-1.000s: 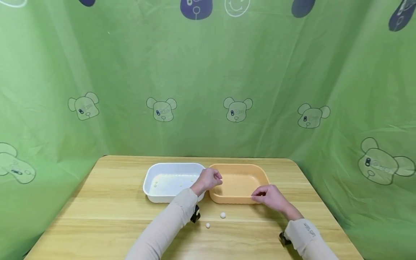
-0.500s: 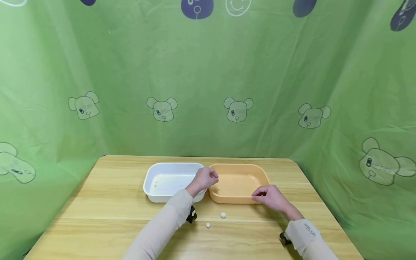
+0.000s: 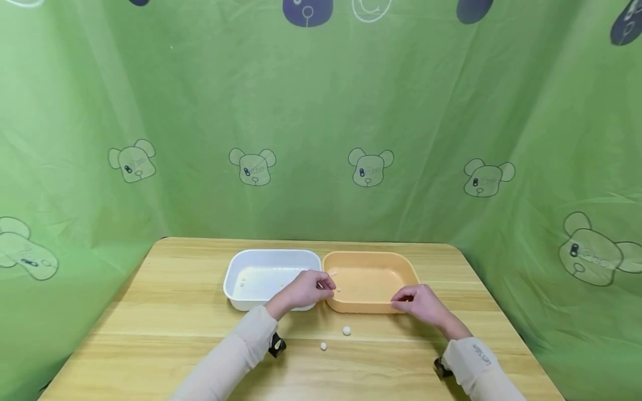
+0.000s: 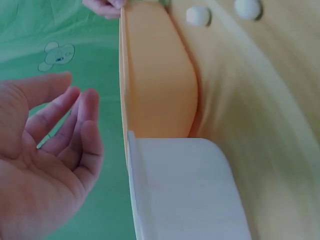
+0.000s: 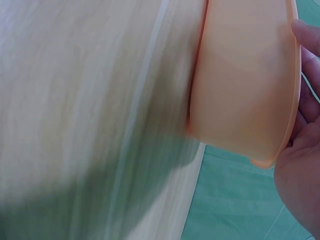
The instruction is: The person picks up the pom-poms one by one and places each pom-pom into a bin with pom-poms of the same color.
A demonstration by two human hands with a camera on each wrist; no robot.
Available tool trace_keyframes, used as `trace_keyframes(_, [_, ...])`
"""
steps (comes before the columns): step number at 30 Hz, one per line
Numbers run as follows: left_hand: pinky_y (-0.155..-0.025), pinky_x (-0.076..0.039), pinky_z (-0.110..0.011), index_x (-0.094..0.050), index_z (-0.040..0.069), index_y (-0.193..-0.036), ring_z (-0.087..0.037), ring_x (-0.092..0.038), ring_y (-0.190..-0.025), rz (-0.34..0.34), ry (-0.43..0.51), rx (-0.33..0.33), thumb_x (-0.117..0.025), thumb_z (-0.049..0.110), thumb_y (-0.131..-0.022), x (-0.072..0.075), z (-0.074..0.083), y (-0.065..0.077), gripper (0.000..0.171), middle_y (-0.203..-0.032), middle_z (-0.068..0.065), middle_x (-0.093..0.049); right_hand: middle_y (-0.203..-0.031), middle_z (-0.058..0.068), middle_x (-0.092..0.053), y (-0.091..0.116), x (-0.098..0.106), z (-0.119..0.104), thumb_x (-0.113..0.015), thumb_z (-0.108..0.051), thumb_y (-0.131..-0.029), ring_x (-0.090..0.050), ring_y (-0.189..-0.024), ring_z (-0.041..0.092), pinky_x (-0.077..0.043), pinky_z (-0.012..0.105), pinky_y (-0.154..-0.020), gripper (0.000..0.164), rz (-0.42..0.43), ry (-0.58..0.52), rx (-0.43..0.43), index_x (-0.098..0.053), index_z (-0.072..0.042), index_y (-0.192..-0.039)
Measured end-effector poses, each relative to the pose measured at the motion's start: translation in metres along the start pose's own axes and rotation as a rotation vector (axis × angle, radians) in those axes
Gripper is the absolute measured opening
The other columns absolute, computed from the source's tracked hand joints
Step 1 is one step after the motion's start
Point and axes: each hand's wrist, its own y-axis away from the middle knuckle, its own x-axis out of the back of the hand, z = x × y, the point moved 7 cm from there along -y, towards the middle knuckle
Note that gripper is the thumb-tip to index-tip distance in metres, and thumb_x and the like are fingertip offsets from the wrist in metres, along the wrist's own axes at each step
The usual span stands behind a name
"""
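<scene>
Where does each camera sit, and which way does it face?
Head: worn on the head, facing forward and down at the table; left hand, right hand and both sleeves show.
Left wrist: worn there, facing the outer walls of the orange tray and white tray; left hand, part of right hand show.
Right wrist: worn there, facing the orange tray's wall; right hand shows.
Both wrist views share the orange tray.

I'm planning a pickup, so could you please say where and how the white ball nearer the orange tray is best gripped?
Probably pinch the white ball across opposite sides, coming from above. It is round, so could roll if pushed, and lies on the wood-grain table apart from the orange tray, leaving top and sides free.
</scene>
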Motion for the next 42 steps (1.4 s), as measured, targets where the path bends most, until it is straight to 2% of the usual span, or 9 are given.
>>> trace_keyframes(7, [-0.074,-0.049,-0.02,-0.068,0.004,-0.095,-0.004,-0.059,-0.077,-0.076,-0.002,-0.022,-0.069,0.008,-0.085,-0.013,0.0,0.019,0.011,-0.083,0.006,-0.066,-0.078,-0.008,-0.067,0.0,0.0,-0.001,-0.075,-0.022,-0.081,-0.059,-0.072,0.01,-0.049,0.025,-0.063,0.005,0.006,-0.003,-0.005,-0.073,-0.017,-0.082])
trace_keyframes(12, [-0.07,-0.049,-0.019,-0.069,0.006,-0.092,-0.003,-0.058,-0.074,-0.121,-0.007,-0.049,-0.069,0.008,-0.085,-0.02,0.001,0.032,0.008,-0.08,0.008,-0.065,-0.078,-0.008,-0.067,0.0,0.0,-0.001,-0.075,-0.022,-0.081,-0.059,-0.072,0.01,-0.049,0.025,-0.063,0.005,0.013,-0.009,-0.01,-0.073,-0.018,-0.081])
trace_keyframes(17, [-0.068,-0.049,-0.018,-0.069,0.004,-0.094,-0.003,-0.058,-0.072,-0.177,-0.005,-0.05,-0.07,0.007,-0.084,-0.027,-0.004,0.04,0.011,-0.079,0.008,-0.065,-0.077,-0.008,-0.067,0.001,0.0,-0.001,-0.076,-0.023,-0.081,-0.059,-0.071,0.009,-0.049,0.025,-0.063,0.006,0.013,-0.001,-0.014,-0.073,-0.018,-0.081])
trace_keyframes(23, [-0.068,-0.049,-0.018,-0.068,0.003,-0.096,-0.002,-0.059,-0.073,-0.232,-0.014,-0.043,-0.071,0.006,-0.082,-0.036,-0.013,0.047,0.014,-0.081,0.006,-0.066,-0.077,-0.008,-0.067,0.0,0.001,-0.002,-0.076,-0.022,-0.08,-0.059,-0.071,0.009,-0.049,0.024,-0.063,0.005,0.021,-0.005,-0.024,-0.073,-0.018,-0.081])
trace_keyframes(30, [-0.068,-0.049,-0.016,-0.067,0.002,-0.094,0.0,-0.059,-0.072,-0.276,0.005,-0.04,-0.073,0.004,-0.08,-0.045,-0.015,0.052,0.016,-0.083,0.005,-0.066,-0.078,-0.008,-0.067,0.001,0.001,-0.004,-0.076,-0.024,-0.08,-0.059,-0.072,0.01,-0.049,0.025,-0.064,0.007,0.013,-0.005,-0.019,-0.073,-0.018,-0.082])
trace_keyframes(37, [-0.068,-0.048,-0.015,-0.068,0.006,-0.096,0.001,-0.057,-0.072,-0.288,-0.062,-0.049,-0.076,0.007,-0.078,-0.049,-0.017,0.055,0.02,-0.09,0.002,-0.068,-0.077,-0.008,-0.067,0.001,0.001,-0.004,-0.076,-0.023,-0.08,-0.059,-0.072,0.01,-0.049,0.025,-0.064,0.007,0.01,-0.009,-0.018,-0.073,-0.017,-0.081])
trace_keyframes(42, [-0.067,-0.048,-0.015,-0.068,0.006,-0.096,0.001,-0.056,-0.07,-0.29,-0.077,-0.046,-0.076,0.007,-0.078,-0.053,-0.022,0.055,0.02,-0.086,0.002,-0.067,-0.077,-0.008,-0.067,0.001,0.001,-0.005,-0.076,-0.023,-0.08,-0.059,-0.072,0.01,-0.049,0.025,-0.064,0.006,0.011,-0.008,-0.007,-0.073,-0.018,-0.081])
